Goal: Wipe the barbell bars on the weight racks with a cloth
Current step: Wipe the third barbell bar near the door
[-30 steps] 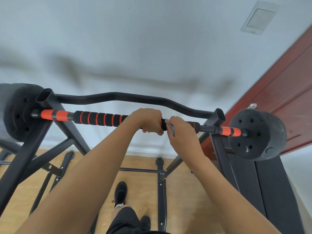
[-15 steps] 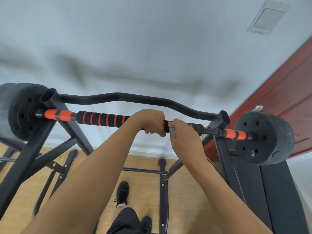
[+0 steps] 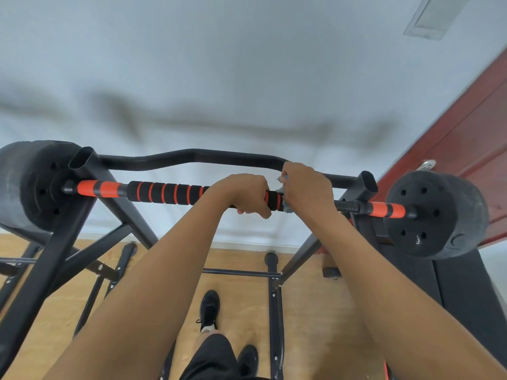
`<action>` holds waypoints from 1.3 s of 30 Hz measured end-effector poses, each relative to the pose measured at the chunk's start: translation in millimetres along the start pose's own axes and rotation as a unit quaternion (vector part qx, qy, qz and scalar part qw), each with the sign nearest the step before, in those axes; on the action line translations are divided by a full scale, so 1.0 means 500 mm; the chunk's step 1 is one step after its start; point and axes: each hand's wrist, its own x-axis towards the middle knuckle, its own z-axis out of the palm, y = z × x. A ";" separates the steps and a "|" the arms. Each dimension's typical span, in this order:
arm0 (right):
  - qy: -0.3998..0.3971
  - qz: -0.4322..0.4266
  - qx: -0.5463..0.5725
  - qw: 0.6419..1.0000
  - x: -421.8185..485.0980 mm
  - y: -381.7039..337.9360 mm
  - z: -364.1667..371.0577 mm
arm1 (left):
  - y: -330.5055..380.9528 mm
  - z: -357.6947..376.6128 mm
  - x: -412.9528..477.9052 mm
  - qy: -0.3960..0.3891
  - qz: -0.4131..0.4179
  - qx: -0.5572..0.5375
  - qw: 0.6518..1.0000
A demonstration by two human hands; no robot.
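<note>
A long barbell bar (image 3: 164,191) runs across the middle of the frame. It has black foam with orange rings, and orange ends. It lies on a black rack (image 3: 55,256). One rack post stands at the left and one at the right.

A big black weight plate (image 3: 24,187) sits on the bar's end at the far left of the frame. Another black plate (image 3: 436,215) sits on the end at the right.

The left hand (image 3: 244,193) is in the middle of the frame. Its fingers are curled tight round the foam part of the bar.

The right hand (image 3: 307,187) is just beside it, to the right. Its fingers are closed on a small blue-grey cloth (image 3: 282,185). The cloth is against the bar, and only a bit of it peeks out between the two hands. The two hands are very close, almost touching.

Behind the hands, a bent black bar (image 3: 192,157) joins the two rack posts. The top of the right hand reaches up in front of it.

At the bottom of the frame there is a wooden floor (image 3: 315,311). A foot in a black shoe (image 3: 210,308) stands there, between the two arms. A dark red door (image 3: 466,133) is at the right edge. A pale wall (image 3: 219,64) fills the top of the frame, with a small white panel (image 3: 436,15) in the upper right corner.
</note>
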 end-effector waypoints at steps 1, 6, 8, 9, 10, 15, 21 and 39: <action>-0.008 -0.005 -0.010 1.000 -0.014 0.003 0.003 | 0.000 -0.001 0.003 -0.007 0.001 -0.006 1.000; 0.012 -0.021 0.041 0.999 -0.090 0.039 0.028 | 0.000 -0.004 0.005 -0.016 0.010 -0.029 0.999; -0.001 -0.036 0.069 0.997 -0.108 0.045 0.030 | 0.000 -0.004 0.004 -0.016 0.013 -0.030 0.999; 0.004 -0.034 0.066 0.997 -0.114 0.045 0.027 | 0.000 -0.003 0.004 -0.014 0.014 -0.028 0.999; 0.012 -0.029 0.055 0.998 -0.116 0.044 0.021 | 0.000 -0.003 0.005 -0.012 0.014 -0.026 1.000; 0.010 -0.008 0.039 0.999 -0.065 0.021 0.001 | 0.001 -0.004 0.005 -0.011 0.022 -0.019 1.000; 0.007 0.020 0.040 0.999 -0.052 0.003 0.004 | -0.002 0.016 -0.007 0.095 0.049 0.026 0.994; 0.102 0.026 0.235 0.966 -0.082 0.060 -0.001 | 0.037 0.046 -0.013 0.129 0.006 0.111 0.985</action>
